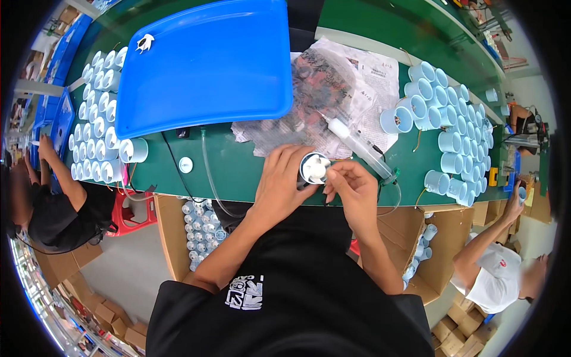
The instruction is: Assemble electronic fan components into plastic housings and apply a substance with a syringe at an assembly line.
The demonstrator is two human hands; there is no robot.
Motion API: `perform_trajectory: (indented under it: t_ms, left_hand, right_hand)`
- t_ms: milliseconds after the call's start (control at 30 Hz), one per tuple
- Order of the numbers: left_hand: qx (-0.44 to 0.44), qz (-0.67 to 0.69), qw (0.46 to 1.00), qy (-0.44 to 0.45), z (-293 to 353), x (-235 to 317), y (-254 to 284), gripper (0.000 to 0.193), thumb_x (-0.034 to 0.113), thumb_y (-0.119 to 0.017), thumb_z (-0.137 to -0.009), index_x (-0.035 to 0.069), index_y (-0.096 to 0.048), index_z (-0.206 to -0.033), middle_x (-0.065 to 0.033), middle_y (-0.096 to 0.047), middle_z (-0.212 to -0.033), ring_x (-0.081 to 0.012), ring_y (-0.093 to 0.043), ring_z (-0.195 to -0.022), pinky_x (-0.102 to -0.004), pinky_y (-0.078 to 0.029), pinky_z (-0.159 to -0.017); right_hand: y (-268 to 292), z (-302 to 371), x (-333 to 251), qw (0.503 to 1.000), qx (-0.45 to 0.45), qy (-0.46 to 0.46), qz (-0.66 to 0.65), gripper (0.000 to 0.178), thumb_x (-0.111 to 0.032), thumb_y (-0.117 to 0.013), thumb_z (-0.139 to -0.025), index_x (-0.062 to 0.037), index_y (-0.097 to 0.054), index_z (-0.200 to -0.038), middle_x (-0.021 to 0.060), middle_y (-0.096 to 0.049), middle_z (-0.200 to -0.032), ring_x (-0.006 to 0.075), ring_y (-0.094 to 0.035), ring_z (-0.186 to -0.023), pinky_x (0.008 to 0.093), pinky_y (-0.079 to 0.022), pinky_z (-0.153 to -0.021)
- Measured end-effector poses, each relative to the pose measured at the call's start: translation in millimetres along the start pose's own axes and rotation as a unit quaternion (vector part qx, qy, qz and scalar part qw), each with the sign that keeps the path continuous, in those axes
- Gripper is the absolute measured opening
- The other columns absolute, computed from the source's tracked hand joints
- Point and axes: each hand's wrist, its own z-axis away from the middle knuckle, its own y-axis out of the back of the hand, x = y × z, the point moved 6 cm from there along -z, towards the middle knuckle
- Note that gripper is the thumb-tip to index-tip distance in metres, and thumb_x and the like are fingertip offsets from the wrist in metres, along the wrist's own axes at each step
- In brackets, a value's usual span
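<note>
Near the table's front edge, my left hand (281,179) is wrapped round a small blue cup-shaped housing (302,162), its open end up. Inside the housing sits a white bladed fan (315,169). My right hand (355,189) is at the right side of the rim, thumb and forefinger pinched together; what they hold, if anything, is hidden. Just beyond my right hand lies a clear dispensing syringe (361,147) with a thin needle tip and a tube at its rear end. Under its tip are newspaper sheets (379,76) and a stained plastic bag (318,80).
A large blue tray (202,71) at the back left holds one white fan (144,43). Several blue cups with white fans (95,128) stand left, and more blue cups (452,143) stand right. Cardboard boxes (171,229) hold cups below the table. People work on both sides.
</note>
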Motion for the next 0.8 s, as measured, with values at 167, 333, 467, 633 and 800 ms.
perform_trajectory:
  t_ms: [167, 333, 467, 633, 800]
  left_hand:
    - [0.002, -0.001, 1.000, 0.000, 1, 1, -1, 0.067, 0.007, -0.080, -0.063, 0.005, -0.051, -0.123, -0.0119, -0.055, -0.120, -0.0337, -0.048, -0.117, -0.0433, -0.039, -0.099]
    - [0.004, 0.000, 1.000, 0.000, 2, -2, 0, 0.067, 0.008, -0.079, -0.064, 0.005, -0.051, -0.124, -0.0123, -0.055, -0.121, -0.0336, -0.047, -0.118, -0.0435, -0.039, -0.100]
    - [0.005, 0.005, 1.000, -0.008, 3, -1, 0, 0.067, 0.009, -0.079, -0.065, 0.005, -0.050, -0.125, -0.0127, -0.055, -0.121, -0.0340, -0.047, -0.117, -0.0437, -0.038, -0.100]
    - [0.006, 0.000, 1.000, -0.016, 3, 0, -1, 0.067, 0.010, -0.080, -0.065, 0.005, -0.050, -0.125, -0.0127, -0.056, -0.121, -0.0344, -0.048, -0.117, -0.0439, -0.038, -0.101]
    - [-0.004, -0.005, 1.000, -0.029, -2, 2, -3, 0.068, 0.010, -0.080, -0.066, 0.006, -0.049, -0.126, -0.0130, -0.056, -0.120, -0.0348, -0.049, -0.116, -0.0432, -0.039, -0.100]
  right_hand:
    - [-1, -5, 0, 0.996, -0.002, -0.045, 0.081, 0.011, -0.007, -0.063, -0.092, 0.0015, -0.060, -0.098, 0.0024, -0.062, -0.079, 0.0052, -0.054, -0.064, 0.0199, -0.043, -0.053]
    - [-8, -6, -13, 0.994, 0.031, 0.002, 0.109, 0.011, -0.007, -0.062, -0.092, 0.0001, -0.058, -0.100, -0.0010, -0.056, -0.074, 0.0035, -0.050, -0.063, 0.0188, -0.039, -0.055]
    - [-1, 2, -21, 0.986, 0.037, 0.049, 0.155, 0.011, -0.006, -0.063, -0.092, -0.0017, -0.061, -0.102, -0.0019, -0.053, -0.069, 0.0034, -0.048, -0.061, 0.0210, -0.038, -0.053]
    - [-25, 1, -36, 0.923, -0.062, 0.162, 0.344, 0.011, -0.010, -0.064, -0.088, 0.0006, -0.065, -0.085, 0.0112, -0.062, -0.074, 0.0198, -0.057, -0.056, 0.0302, -0.042, -0.050]
    - [-24, 14, -76, 0.804, 0.059, 0.375, 0.457, 0.032, -0.007, -0.054, -0.091, -0.0017, -0.051, -0.060, 0.0131, -0.045, -0.056, 0.0311, -0.046, -0.046, 0.0417, -0.035, -0.045]
